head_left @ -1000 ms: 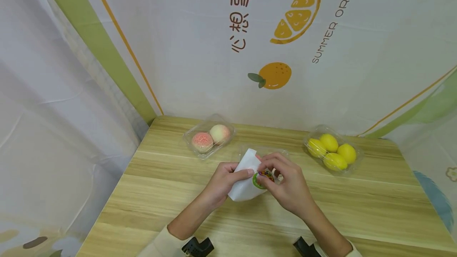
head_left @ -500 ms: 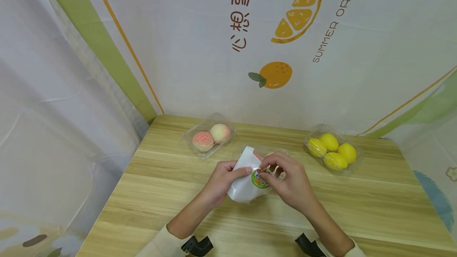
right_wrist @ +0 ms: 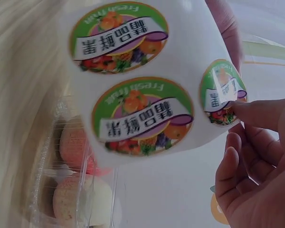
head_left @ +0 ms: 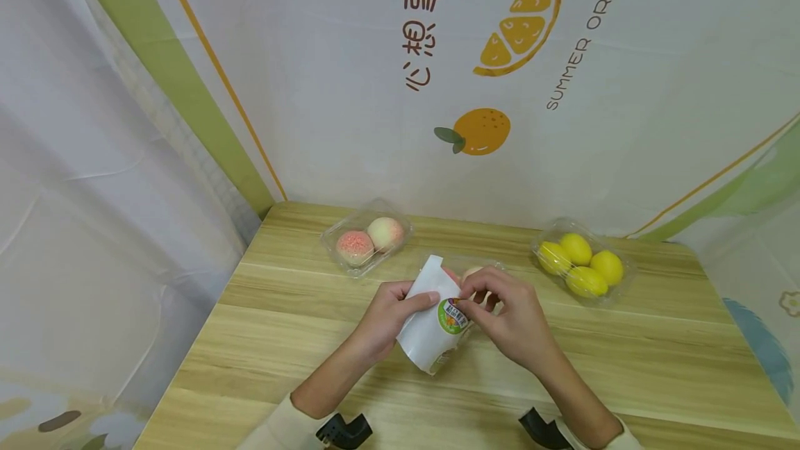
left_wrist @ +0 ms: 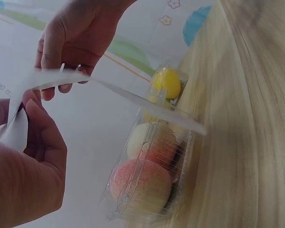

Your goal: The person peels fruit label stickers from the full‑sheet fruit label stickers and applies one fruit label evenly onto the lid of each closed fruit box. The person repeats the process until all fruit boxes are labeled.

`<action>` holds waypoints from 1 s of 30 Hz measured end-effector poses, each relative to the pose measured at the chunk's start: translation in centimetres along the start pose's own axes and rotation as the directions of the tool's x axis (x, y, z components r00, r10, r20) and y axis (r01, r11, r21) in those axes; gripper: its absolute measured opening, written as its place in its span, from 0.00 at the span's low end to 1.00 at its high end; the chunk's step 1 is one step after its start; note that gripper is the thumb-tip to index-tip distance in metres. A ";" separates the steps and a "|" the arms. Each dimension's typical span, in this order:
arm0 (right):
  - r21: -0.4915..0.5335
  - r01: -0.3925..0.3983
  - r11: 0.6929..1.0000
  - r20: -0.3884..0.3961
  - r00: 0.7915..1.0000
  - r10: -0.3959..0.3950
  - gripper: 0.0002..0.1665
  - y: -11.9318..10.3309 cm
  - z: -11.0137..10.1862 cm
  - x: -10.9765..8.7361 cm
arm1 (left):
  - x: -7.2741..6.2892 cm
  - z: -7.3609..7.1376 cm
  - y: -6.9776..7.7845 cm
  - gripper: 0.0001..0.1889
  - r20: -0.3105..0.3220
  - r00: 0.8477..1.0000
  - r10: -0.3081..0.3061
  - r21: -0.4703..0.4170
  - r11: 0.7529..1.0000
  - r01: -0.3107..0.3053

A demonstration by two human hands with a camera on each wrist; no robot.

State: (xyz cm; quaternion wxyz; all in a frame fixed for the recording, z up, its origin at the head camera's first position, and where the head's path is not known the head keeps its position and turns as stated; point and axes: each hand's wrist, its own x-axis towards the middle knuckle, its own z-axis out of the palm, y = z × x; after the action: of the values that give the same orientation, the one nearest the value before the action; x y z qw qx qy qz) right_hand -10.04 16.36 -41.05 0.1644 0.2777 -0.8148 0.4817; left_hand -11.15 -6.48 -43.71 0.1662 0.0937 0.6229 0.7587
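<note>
My left hand (head_left: 387,321) holds a white sheet of stickers (head_left: 420,332), thumb on its face. Opposite, my right hand (head_left: 514,318) pinches the edge of an oval fruit sticker (right_wrist: 218,90) between thumb and finger, and the sheet bends back there. Two more green-rimmed stickers, an upper one (right_wrist: 118,38) and a lower one (right_wrist: 142,116), lie flat on the sheet in the right wrist view. Seen from the left wrist, the sheet is a thin curved strip. Behind the hands, a clear clamshell box (left_wrist: 116,199) with two pink-and-cream peaches stands on the table, partly hidden in the head view.
Another clear box (head_left: 331,240) of two peaches sits at the back left of the wooden table (head_left: 281,339). At the back right is a clear box (head_left: 615,297) with several lemons (head_left: 586,283). A printed curtain (head_left: 350,89) hangs behind the table.
The sheet has turned and its lower end has swung down, showing more of the sticker's face. My right hand has shifted slightly right, still pinching; the left has barely moved.
</note>
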 end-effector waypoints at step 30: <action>-0.002 -0.003 1.000 -0.013 1.000 0.003 0.18 -0.3 0.1 -0.4 | 0.0 -0.8 -0.2 0.19 -0.042 0.999 -0.007 0.010 1.000 0.008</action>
State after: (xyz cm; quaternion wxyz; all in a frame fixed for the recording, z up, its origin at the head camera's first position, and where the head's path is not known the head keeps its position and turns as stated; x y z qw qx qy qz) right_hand -9.59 16.32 -41.10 0.1692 0.2731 -0.8145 0.4831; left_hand -11.37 -7.20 -44.03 0.1555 0.0762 0.6303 0.7568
